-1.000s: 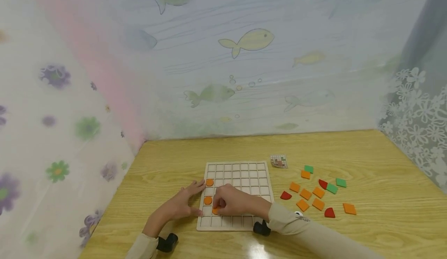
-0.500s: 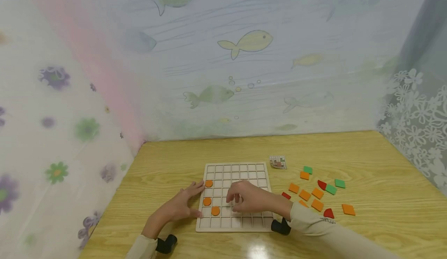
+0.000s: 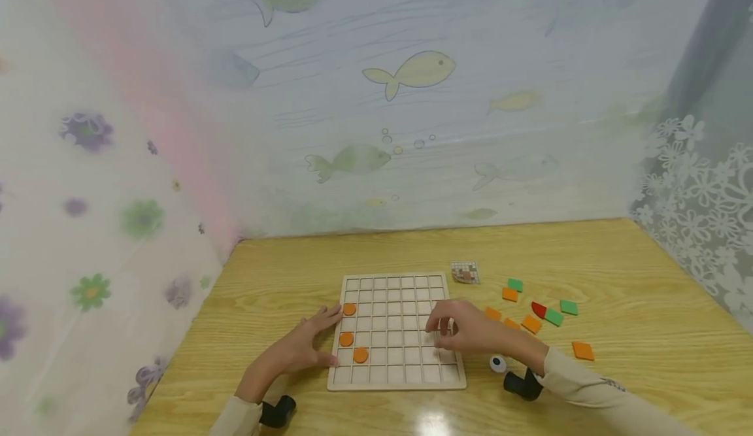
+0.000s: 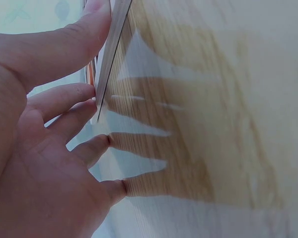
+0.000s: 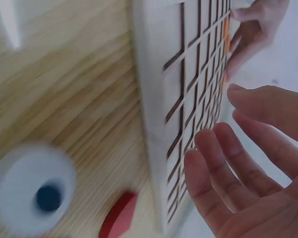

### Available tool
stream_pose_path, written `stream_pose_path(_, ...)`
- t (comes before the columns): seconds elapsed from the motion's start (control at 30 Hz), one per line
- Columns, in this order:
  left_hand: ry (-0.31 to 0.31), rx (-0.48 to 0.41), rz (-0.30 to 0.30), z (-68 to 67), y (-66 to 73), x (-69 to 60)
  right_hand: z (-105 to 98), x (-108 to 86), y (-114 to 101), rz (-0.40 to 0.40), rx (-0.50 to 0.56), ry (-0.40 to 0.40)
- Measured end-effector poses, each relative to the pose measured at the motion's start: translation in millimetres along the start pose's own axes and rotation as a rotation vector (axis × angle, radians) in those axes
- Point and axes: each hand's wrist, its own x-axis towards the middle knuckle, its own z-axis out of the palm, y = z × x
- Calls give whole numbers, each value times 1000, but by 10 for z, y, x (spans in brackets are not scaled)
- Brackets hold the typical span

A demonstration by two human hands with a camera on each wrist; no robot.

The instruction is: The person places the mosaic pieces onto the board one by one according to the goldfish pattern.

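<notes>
A pale wooden grid board point(image 3: 388, 341) lies on the table. Three orange discs sit in its cells towards the left: one disc point(image 3: 350, 309), a second disc point(image 3: 346, 339) below it, and a third disc point(image 3: 361, 355) one column further in. My left hand point(image 3: 300, 350) rests at the board's left edge, fingers spread; in the left wrist view its thumb point(image 4: 64, 49) touches the board's side. Over the right edge of the board hovers my right hand point(image 3: 470, 328), fingers loosely bent, and the right wrist view shows nothing in this hand point(image 5: 268, 193).
To the right lie loose orange squares point(image 3: 583, 351), green pieces point(image 3: 568, 307) and red quarter-round pieces point(image 5: 119, 215), some hidden behind the right arm. A small printed grid card point(image 3: 465, 272) lies behind the board. A white round piece with a black dot point(image 3: 497, 363) lies near the right wrist.
My right hand has let go of the third orange disc, left in its cell, and has moved right across the board to its right edge. The left hand has stayed in place.
</notes>
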Motion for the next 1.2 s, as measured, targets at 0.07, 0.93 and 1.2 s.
stream_pose_path(0.07, -2, -1, 2, 0, -4, -2, -66, -80, 24, 7, 9, 12)
stream_pose_path(0.93, 1, 4, 1, -4, 18, -11, -744, -777, 277, 138, -100, 158)
stream_pose_path(1.2, 0, 1, -2, -2, 14, -13, -820, -952, 311, 119, -130, 162)
